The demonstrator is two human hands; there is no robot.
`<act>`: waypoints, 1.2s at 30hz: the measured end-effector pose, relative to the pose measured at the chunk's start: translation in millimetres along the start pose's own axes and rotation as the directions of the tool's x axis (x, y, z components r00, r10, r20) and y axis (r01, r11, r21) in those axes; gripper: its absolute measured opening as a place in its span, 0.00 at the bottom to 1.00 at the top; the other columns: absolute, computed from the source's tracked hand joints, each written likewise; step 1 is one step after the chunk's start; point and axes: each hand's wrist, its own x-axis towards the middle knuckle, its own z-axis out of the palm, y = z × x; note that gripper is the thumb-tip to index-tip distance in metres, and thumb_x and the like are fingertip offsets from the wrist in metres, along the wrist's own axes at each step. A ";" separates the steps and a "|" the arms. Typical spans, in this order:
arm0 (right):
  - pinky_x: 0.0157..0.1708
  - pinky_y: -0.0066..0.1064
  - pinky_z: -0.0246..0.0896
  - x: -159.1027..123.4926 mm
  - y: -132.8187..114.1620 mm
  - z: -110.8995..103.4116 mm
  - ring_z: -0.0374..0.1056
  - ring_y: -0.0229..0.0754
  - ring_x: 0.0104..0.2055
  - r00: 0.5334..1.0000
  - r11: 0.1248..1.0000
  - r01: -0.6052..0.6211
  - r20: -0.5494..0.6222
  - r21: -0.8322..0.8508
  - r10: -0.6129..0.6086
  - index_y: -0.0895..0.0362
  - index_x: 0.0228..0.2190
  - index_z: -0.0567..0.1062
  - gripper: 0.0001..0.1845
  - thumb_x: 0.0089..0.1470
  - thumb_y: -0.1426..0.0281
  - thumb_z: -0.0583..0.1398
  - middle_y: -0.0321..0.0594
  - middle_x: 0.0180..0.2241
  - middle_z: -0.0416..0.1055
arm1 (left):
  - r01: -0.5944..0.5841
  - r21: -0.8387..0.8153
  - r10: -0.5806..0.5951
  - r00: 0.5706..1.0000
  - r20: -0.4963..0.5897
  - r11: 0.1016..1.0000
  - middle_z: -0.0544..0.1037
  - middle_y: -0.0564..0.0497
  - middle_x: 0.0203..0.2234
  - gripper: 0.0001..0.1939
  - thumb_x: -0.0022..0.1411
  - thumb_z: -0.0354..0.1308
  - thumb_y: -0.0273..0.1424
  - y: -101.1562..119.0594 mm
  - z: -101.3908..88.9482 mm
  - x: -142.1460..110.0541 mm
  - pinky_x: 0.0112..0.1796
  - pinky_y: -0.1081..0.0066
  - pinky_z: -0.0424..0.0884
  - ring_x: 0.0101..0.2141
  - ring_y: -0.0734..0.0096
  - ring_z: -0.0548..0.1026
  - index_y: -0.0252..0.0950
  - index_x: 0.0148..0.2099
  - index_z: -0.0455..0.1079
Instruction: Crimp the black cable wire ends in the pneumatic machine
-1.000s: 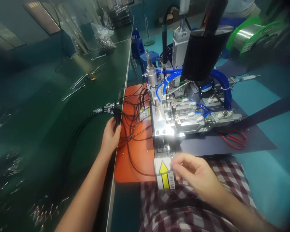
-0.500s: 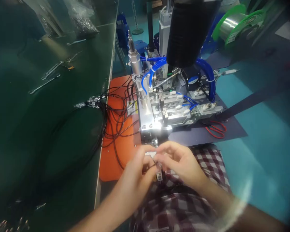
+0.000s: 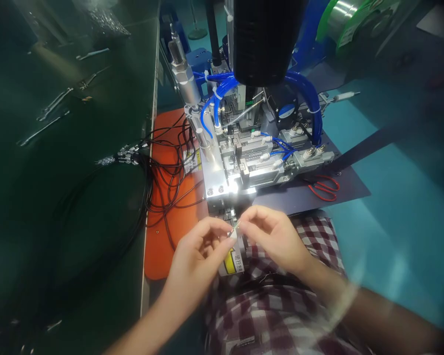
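In front of the machine's near end, my left hand is closed in a pinch of thumb and forefinger on a thin dark cable. Fine pale wires stick out from the cable's tip. My right hand meets it from the other side, its thumb and forefinger pinched on the ends of these wires. Most of the cable is hidden by my fingers. Just beyond the fingertips stands the machine, with metal slides and blue air tubes. A white and yellow label shows below my hands.
A bundle of black cables with metal ends spans the green table and the orange plate. Red-handled scissors lie right of the machine. Above hang a black cylinder and a green-rimmed wire spool.
The scene has shifted left and slightly up in view. My hands have drawn a little apart at the fingertips, and the pale wires now show between them.
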 end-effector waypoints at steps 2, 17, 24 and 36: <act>0.21 0.24 0.59 -0.1 0.8 0.2 0.60 0.31 0.21 0.999 1.000 -0.011 -0.033 -0.006 0.011 0.58 0.25 0.72 0.08 0.50 0.66 0.63 0.32 0.22 0.68 | 0.018 -0.063 -0.018 1.000 -0.003 0.998 0.73 0.53 0.24 0.10 0.59 0.60 0.35 1.3 1.1 3.5 0.22 0.78 0.61 0.23 0.76 0.66 0.37 0.42 0.70; 0.23 0.25 0.56 -8.9 13.8 10.5 0.59 0.33 0.22 0.989 0.969 0.089 -0.096 -0.232 -0.114 0.57 0.25 0.71 0.08 0.54 0.69 0.61 0.32 0.21 0.65 | 0.155 -0.370 -0.128 0.987 0.096 0.916 0.70 0.57 0.18 0.12 0.61 0.59 0.37 -8.3 2.1 11.6 0.17 0.80 0.50 0.14 0.84 0.56 0.36 0.44 0.69; 0.28 0.27 0.58 -11.6 19.0 10.6 0.61 0.34 0.26 0.972 0.889 0.212 -0.008 -0.406 -0.236 0.57 0.25 0.70 0.07 0.55 0.73 0.59 0.34 0.24 0.66 | 0.211 -0.295 -0.222 0.975 -0.003 0.932 0.58 0.61 0.13 0.12 0.57 0.62 0.39 -9.2 2.8 12.3 0.16 0.80 0.45 0.14 0.85 0.52 0.35 0.32 0.70; 0.21 0.26 0.52 1.7 14.0 2.5 0.59 0.33 0.22 0.996 0.961 0.077 -0.018 -0.265 -0.085 0.59 0.29 0.75 0.05 0.51 0.69 0.62 0.33 0.21 0.66 | 0.245 -0.328 -0.243 0.969 0.047 0.912 0.63 0.59 0.16 0.12 0.59 0.61 0.39 -8.0 -1.9 16.5 0.17 0.79 0.45 0.14 0.87 0.52 0.34 0.33 0.70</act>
